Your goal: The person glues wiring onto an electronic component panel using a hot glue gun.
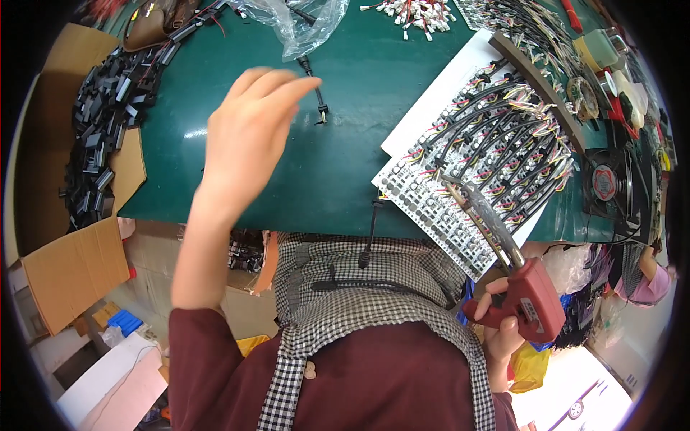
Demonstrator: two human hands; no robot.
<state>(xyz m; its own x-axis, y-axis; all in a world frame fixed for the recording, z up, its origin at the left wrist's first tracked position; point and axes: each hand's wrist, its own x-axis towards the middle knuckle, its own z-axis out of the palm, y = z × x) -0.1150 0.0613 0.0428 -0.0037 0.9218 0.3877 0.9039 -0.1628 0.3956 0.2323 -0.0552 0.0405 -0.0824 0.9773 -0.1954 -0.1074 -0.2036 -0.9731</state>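
My right hand [501, 332] is closed round the handle of a red soldering gun [535, 302]. The gun's long metal barrel points up and left, and its tip lies over a white panel of circuit boards [420, 208]. Rows of black cables [496, 154] with thin coloured wires lie across that panel. Over the green table, my left hand [251, 136] is slightly blurred, fingers stretched to the right and nothing visible in them. Its fingertips overlap a single black cable [320, 100] with a stripped end; whether they touch it cannot be seen. The left thumb is hidden.
A clear plastic bag [309, 32] and a pile of white connectors [417, 14] lie at the back. On the left, a cardboard box [75, 266] stands by a heap of black plastic parts [108, 108]. A dark curved bar [539, 86] crosses the panel; a small fan [605, 183] stands right.
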